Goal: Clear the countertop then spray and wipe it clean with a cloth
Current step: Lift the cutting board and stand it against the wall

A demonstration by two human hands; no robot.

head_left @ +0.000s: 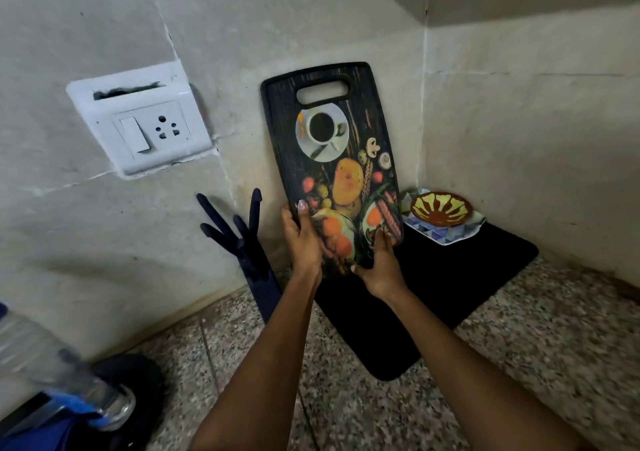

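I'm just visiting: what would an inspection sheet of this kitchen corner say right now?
Surface: speckled stone countertop, a black mat in the corner.
Job's things: printed cutting board held upright near the wall; no cloth or spray seen.
Clutter: patterned bowl on a tray; dark pronged stand; blurred clear bottle at lower left.
Grippers: left hand and right hand grip the board's lower end.
Cables: nothing seen.
Surroundings: wall socket with switch; marked tiled walls.
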